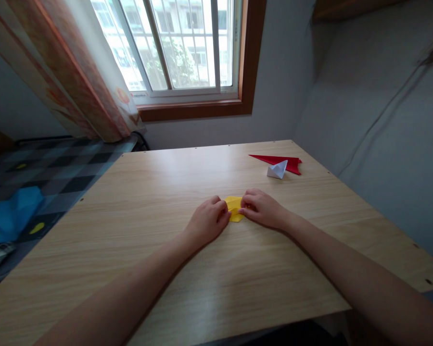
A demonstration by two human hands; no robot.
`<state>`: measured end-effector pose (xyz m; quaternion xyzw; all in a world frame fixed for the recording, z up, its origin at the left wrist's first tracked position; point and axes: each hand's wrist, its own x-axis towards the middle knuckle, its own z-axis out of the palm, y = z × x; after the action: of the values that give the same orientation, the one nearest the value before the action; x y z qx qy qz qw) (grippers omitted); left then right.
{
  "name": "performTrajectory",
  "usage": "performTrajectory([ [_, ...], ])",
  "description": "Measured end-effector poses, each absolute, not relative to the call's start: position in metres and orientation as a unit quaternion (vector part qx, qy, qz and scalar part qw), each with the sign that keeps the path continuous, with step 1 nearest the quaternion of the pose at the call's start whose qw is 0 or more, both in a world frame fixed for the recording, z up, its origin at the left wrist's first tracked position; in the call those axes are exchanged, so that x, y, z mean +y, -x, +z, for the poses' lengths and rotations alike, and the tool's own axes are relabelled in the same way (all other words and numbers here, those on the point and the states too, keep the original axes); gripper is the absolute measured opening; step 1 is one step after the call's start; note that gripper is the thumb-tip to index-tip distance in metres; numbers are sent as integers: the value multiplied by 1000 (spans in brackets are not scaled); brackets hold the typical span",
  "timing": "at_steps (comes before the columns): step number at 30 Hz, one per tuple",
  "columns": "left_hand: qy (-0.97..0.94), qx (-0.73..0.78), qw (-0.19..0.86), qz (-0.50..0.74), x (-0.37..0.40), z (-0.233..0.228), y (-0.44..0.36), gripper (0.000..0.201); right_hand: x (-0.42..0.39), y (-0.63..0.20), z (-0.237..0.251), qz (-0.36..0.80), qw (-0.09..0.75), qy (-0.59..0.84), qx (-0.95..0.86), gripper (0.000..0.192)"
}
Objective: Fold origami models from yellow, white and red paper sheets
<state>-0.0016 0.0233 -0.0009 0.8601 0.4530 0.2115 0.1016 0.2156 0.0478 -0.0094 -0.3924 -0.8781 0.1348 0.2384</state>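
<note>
A person's two bare forearms reach forward over a pale wooden table [147, 192] below a bright window [176, 48]. Near the table's middle lies a small, folded yellow paper [234, 207], flat on the wood. The left hand [206, 222] and right hand [262, 209] meet over it from either side, fingers curled and bunched together, fingertips pinching and pressing the paper's edges. Most of the paper is hidden under them, so its exact shape is unclear. Folding this small likely goes best with one hand pinning the paper flat while the other lines up edges before creasing firmly. Well apart, toward the far right corner, sit a red paper plane [281, 162] and, touching it, a white paper boat [277, 169].
</note>
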Motion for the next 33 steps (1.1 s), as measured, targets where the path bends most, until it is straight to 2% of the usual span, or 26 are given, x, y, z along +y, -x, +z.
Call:
performTrajectory([
  [9,-862,455,88,205,24,-4,1,20,48,-205,-17,98,230,440,-862,14],
  [13,-858,461,88,210,25,-5,2,10,47,-202,-16,88,219,452,-860,13],
  [33,-873,437,100,194,26,-5,5,24,47,-199,-13,118,217,477,-844,14],
])
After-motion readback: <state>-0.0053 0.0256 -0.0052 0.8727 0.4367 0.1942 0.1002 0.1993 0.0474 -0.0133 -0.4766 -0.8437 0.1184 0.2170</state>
